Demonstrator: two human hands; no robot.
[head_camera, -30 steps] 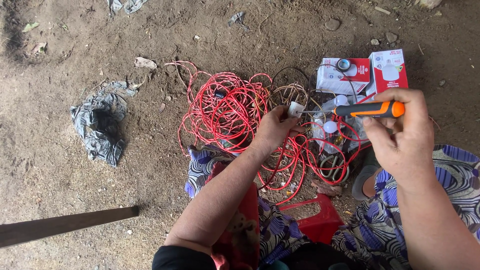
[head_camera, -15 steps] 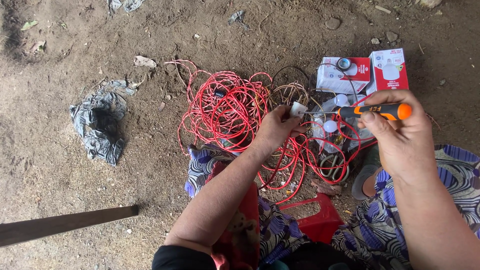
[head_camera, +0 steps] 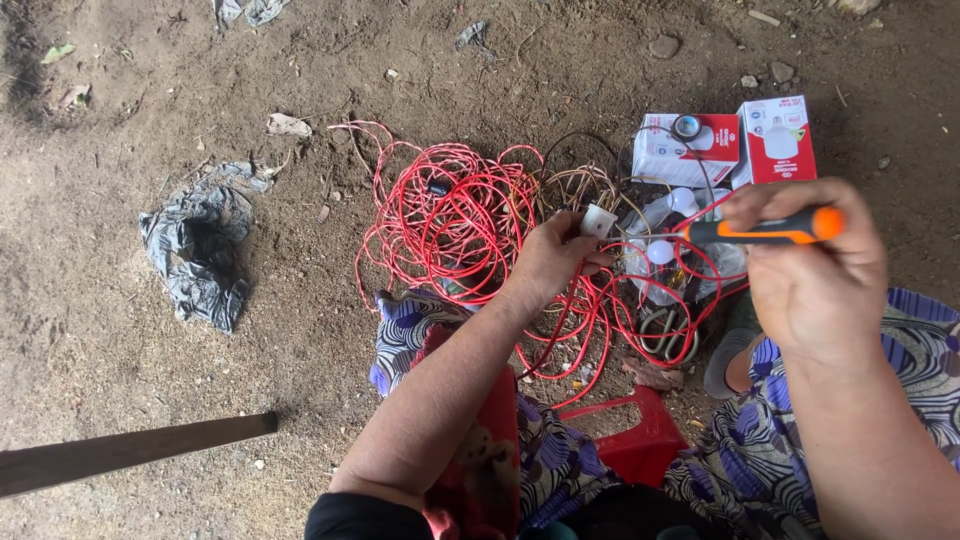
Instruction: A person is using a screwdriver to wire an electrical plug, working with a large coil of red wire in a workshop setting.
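Against the view from 1 second back, our right hand has turned the screwdriver a little: its handle end now sits slightly higher and further right, and the tool lies closer to level. Our left hand has barely shifted, and the small white fitting is pinched at the same spot above the wire.

The screwdriver has a black grip with an orange band and orange butt, smooth and rounded. Its long axis runs left to right, butt to the right, working end pointing left toward the white fitting; the tip itself is lost against the wires. Our right fingers are curled tight around the grip, thumb on the near side.

The white fitting is a small blocky plastic piece, held between our left thumb and fingertips, which are closed narrow on it. It sits just right of the red wire coil, a loose tangle of thin glossy loops on the dirt ground.

Far right lie 2 red-and-white cartons. A crumpled grey plastic bag lies well left. A red plastic stool stands near us, between our patterned blue trouser legs.
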